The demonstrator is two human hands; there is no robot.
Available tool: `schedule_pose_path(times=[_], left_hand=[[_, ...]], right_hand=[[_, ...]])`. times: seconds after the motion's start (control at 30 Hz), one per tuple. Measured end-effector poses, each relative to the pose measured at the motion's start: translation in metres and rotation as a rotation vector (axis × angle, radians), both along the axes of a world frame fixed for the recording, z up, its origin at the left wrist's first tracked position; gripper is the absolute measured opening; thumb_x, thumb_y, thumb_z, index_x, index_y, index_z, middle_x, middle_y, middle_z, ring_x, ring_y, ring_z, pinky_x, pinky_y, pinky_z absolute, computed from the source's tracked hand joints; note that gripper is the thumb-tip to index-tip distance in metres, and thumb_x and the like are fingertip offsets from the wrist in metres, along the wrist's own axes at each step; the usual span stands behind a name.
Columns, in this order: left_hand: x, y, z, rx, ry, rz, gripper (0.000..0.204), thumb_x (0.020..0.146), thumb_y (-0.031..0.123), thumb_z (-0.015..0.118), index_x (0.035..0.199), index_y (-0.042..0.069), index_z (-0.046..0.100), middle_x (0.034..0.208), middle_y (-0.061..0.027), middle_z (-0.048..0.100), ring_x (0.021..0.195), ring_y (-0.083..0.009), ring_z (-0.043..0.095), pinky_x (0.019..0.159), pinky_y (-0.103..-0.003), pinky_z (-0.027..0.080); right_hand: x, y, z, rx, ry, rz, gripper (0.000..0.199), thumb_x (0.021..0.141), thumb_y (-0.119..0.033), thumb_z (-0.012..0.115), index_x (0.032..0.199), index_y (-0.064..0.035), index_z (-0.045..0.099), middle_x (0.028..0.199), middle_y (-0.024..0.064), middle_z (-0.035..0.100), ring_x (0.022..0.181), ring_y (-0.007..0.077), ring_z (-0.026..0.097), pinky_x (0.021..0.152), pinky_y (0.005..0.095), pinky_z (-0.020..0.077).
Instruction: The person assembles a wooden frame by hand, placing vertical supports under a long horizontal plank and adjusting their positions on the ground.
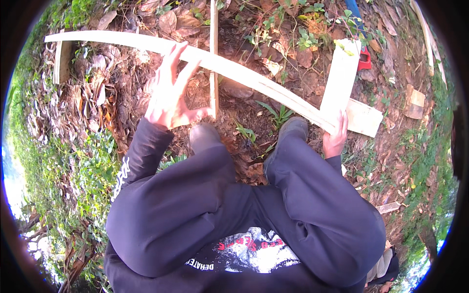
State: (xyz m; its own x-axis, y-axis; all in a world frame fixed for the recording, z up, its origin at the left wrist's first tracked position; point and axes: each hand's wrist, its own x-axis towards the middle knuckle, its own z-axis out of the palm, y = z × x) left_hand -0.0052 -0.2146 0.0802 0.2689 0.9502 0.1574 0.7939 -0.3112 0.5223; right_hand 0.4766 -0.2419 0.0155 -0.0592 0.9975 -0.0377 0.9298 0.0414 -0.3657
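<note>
A long pale wooden strip [234, 67] crosses in front of me, bowed in this wide view, from the far left down to the right. My left hand [168, 95] is open with fingers spread, its fingertips at the strip's near edge. The strip's right end is gripped by my right hand [336, 136], whose fingers are partly hidden. There the strip meets a short, brightly lit board [342, 73]. Another board piece [365, 118] lies below that corner. A thin upright-looking stick [214, 93] passes beneath the strip near my left hand.
Under the strip's left end is a wooden block [61, 62]. A red part [364, 58] and a blue bar [355, 13] lie beyond the short board. A wood offcut [415, 102] rests on leaf litter at right. My shoes [292, 131] are close below the strip.
</note>
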Motion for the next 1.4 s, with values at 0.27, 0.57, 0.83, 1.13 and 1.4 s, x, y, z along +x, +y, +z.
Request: schedule_pose_path(times=[0.27,0.57,0.83,1.13,1.4], left_hand=[[-0.007,0.022,-0.008,-0.222,0.337,-0.403,0.134,0.042,0.074,0.083,0.157,0.026,0.032,0.164,-0.0264,0.015,0.152,-0.0446,0.014,0.117,-0.07,0.01],[0.011,0.016,-0.016,-0.246,0.377,-0.327,0.134,0.044,0.074,0.084,0.158,0.032,0.028,0.164,-0.027,0.012,0.152,-0.0482,0.01,0.116,-0.073,0.008],[0.018,0.01,-0.017,-0.241,0.38,-0.313,0.137,0.043,0.068,0.088,0.159,0.032,0.023,0.163,-0.0309,0.008,0.151,-0.0497,0.011,0.114,-0.075,0.012],[0.01,0.005,-0.025,-0.062,0.311,-0.408,0.108,0.068,0.076,0.061,0.158,0.025,0.03,0.153,-0.0426,0.022,0.144,-0.0581,0.023,0.108,-0.075,0.024],[0.014,0.005,-0.015,-0.131,0.324,-0.388,0.116,0.061,0.062,0.08,0.158,0.025,0.029,0.157,-0.0361,0.02,0.147,-0.0528,0.022,0.114,-0.071,0.019]], right_hand=[[-0.003,0.003,-0.002,0.013,-0.012,-0.022,0.065,0.082,0.002,0.057,0.145,-0.0068,0.046,0.141,0.0251,0.049,0.127,0.0468,0.051,0.103,0.0493,0.0466],[-0.002,0.002,-0.003,0.012,0.008,-0.03,0.066,0.081,0.005,0.055,0.145,-0.0071,0.046,0.141,0.0246,0.049,0.126,0.047,0.051,0.103,0.0491,0.0465],[-0.006,0.005,0.002,0.017,0.02,-0.008,0.067,0.079,0.007,0.056,0.144,-0.0067,0.047,0.14,0.0235,0.049,0.128,0.0459,0.051,0.104,0.0487,0.0465],[0.0,0.004,-0.001,0.034,0.035,-0.004,0.07,0.078,0.007,0.057,0.145,-0.0091,0.047,0.141,0.0229,0.05,0.126,0.0457,0.053,0.102,0.0492,0.048],[-0.002,0.004,-0.003,0.032,0.024,-0.013,0.07,0.077,0.007,0.056,0.145,-0.0093,0.047,0.14,0.0247,0.05,0.124,0.0461,0.054,0.102,0.0489,0.0479]])
